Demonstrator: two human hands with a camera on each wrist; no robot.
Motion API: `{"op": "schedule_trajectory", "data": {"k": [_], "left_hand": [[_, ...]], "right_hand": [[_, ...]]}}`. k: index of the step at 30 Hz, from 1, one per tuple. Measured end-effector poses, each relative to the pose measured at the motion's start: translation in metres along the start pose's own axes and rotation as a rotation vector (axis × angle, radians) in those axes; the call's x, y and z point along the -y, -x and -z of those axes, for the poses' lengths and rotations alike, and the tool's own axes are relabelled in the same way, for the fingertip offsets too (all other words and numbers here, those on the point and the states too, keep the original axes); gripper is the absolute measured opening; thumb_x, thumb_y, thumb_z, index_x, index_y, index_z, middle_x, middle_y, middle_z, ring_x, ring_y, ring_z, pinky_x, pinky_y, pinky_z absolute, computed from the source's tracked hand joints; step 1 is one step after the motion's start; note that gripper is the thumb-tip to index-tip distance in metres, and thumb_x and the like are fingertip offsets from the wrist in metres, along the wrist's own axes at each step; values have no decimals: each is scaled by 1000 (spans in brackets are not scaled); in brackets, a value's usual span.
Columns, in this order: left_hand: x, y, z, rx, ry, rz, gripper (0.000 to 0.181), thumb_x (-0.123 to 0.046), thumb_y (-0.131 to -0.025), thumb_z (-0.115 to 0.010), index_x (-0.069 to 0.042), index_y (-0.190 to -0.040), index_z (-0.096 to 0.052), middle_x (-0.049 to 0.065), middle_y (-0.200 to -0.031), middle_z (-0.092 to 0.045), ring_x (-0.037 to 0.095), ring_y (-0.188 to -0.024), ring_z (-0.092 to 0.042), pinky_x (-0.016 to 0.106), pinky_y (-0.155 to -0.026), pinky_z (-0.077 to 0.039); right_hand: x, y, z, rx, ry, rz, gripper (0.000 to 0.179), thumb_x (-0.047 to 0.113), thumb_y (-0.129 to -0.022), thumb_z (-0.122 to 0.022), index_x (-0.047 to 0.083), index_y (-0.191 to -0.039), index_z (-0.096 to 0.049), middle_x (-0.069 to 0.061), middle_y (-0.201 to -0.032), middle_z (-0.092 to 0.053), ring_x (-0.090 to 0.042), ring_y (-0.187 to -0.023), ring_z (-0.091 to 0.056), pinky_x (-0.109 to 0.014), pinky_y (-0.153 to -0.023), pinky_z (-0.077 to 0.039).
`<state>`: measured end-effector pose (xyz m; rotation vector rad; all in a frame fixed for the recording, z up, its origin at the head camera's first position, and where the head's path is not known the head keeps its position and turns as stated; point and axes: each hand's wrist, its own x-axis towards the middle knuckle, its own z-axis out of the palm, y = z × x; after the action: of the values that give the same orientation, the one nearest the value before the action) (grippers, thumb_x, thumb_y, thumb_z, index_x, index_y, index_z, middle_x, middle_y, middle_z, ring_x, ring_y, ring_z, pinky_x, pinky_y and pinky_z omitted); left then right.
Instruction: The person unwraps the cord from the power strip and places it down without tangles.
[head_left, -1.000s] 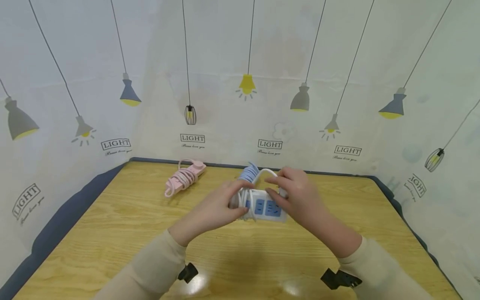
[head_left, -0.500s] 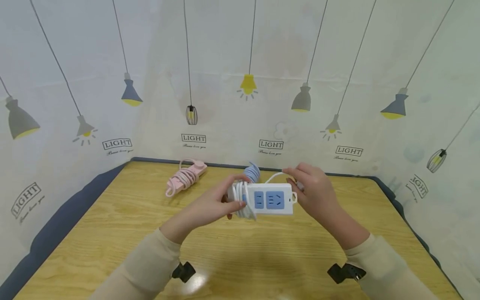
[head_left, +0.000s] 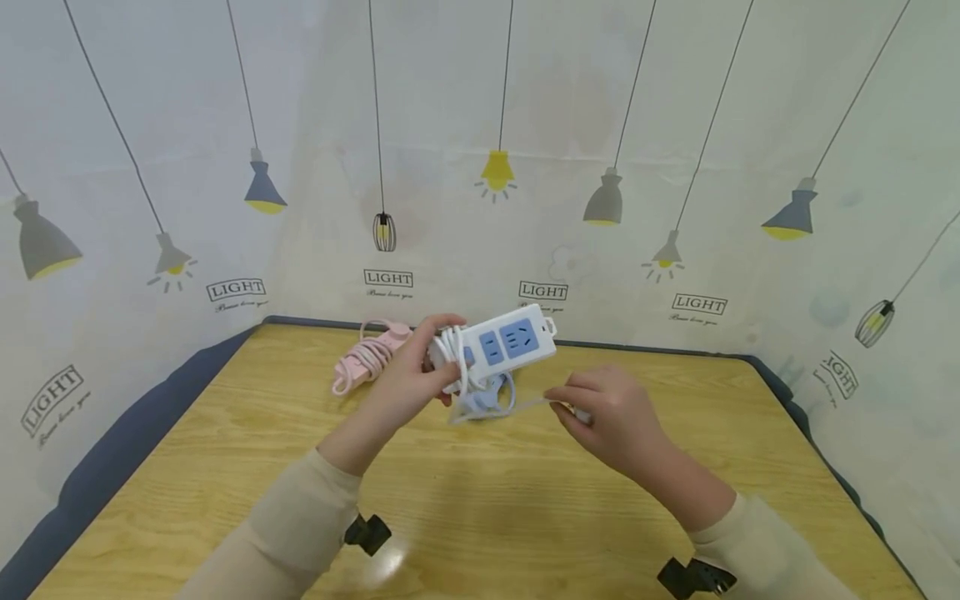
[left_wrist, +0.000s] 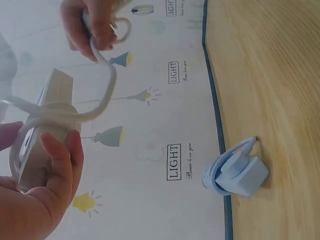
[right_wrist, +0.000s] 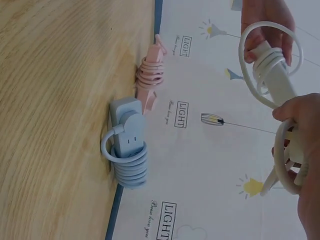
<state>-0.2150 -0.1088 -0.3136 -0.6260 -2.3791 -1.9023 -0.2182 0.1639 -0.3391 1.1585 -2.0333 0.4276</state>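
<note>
From my feed, the white power strip (head_left: 501, 342) is raised off the table (head_left: 450, 500) in the left hand (head_left: 405, 371), thumb and fingers gripping its cord-wound end. Rightward, the right hand (head_left: 613, 410) pinches the white cord (left_wrist: 113, 80). Beyond the left hand lie blue (right_wrist: 133, 142) and pink strips (head_left: 367, 357).

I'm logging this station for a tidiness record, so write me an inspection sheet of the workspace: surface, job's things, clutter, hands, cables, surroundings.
Surface: wooden table, with glare beside the left sleeve.
Job's things: white power strip, held above the table.
Clutter: nothing seen beyond a pink power strip and a blue power strip.
Hands: left hand grips the white power strip; right hand holds the white cord.
Cables: white cord partly wound, a loose length between the hands; pink cord and blue cord wound round their strips.
Surroundings: backdrop printed with hanging lamps.
</note>
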Motion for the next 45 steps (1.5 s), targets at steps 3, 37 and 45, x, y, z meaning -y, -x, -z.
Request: {"op": "schedule_trajectory", "data": {"k": [3,37,45], "left_hand": [[2,-1,0,-25,9,35,51,0,-92,-59,-7,-139,-40,27,-111,-58,25,-71,-63,34,-58,-53],[23,22,19,241,-223,67,53,-12,-93,-66,-10,-142,-47,13,-106,-62,24,-68,-60,34,-52,-51],[21,25,24,297,-164,101,57,-15,-94,-65,-14,-146,-43,16,-109,-60,25,-74,-61,35,-58,-53]], "right_hand": [[6,-4,4,-57,-35,79,9,11,-87,-67,9,-87,-76,4,-71,-62,-11,-58,-53,-35,-57,-48],[-45,-8,46,-358,117,-190,13,1,-82,-74,-3,-94,-76,-12,-74,-67,-30,-67,-59,-42,-64,-44],[-57,12,29,-205,125,-238,13,0,-78,-78,1,-90,-77,-6,-73,-67,-21,-61,-58,-40,-58,-45]]}}
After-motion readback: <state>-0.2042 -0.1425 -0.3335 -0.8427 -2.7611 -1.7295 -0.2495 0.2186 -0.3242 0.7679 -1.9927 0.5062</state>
